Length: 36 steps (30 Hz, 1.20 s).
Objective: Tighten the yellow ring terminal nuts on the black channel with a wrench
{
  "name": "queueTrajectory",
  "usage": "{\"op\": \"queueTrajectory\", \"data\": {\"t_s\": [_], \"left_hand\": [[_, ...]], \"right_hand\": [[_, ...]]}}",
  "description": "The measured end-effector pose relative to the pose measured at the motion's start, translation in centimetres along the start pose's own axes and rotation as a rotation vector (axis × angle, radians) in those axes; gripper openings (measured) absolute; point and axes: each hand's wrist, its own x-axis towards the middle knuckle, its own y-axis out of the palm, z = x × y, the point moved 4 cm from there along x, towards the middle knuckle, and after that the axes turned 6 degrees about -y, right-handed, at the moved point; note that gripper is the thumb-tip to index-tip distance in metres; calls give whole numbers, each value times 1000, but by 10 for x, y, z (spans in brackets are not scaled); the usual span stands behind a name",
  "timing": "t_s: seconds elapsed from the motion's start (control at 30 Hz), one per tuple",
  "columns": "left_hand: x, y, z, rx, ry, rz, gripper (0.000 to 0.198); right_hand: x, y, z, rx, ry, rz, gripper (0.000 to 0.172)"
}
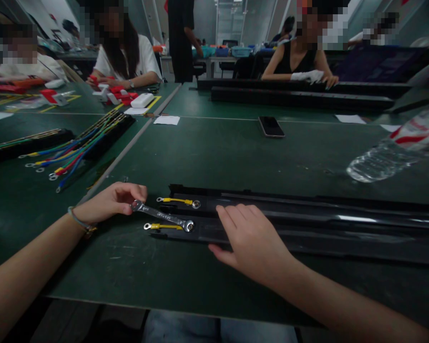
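My left hand (115, 201) is closed on one end of a silver combination wrench (161, 214). The wrench's other end sits around a fastener on the near black channel (300, 240), where a short yellow wire (164, 226) with a ring terminal is attached. A second short yellow wire (175, 201) ends at a bolt (196, 204) on the far black channel (293, 200). My right hand (252, 233) grips the near channel, fingers over its top and thumb at its front edge.
A bundle of coloured wires (84, 147) with ring terminals lies at the left. Beyond the channels are a phone (270, 126), a tilted water bottle (396, 143) and paper slips (167, 120). Across the table, a person with a white glove (309, 76) touches long black bars (300, 97).
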Motion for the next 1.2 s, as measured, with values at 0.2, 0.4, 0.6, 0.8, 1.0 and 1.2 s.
{"op": "queueTrajectory", "data": {"t_s": [0.2, 0.4, 0.6, 0.8, 1.0, 1.2], "left_hand": [[1, -6, 0, 117, 26, -126, 22], [-1, -7, 3, 121, 6, -95, 20], [-3, -2, 1, 58, -24, 1, 21], [-5, 14, -8, 11, -39, 174, 25], [-7, 19, -8, -28, -64, 212, 27], [-5, 1, 1, -18, -61, -4, 20]], "right_hand": [[0, 2, -1, 0, 8, 13, 55], [-1, 1, 0, -5, -4, 3, 54], [0, 1, 0, 5, -3, 6, 54], [0, 2, 0, 3, -8, -1, 54], [0, 1, 0, -2, -3, 9, 53], [-1, 1, 0, -12, -1, 0, 53]]}}
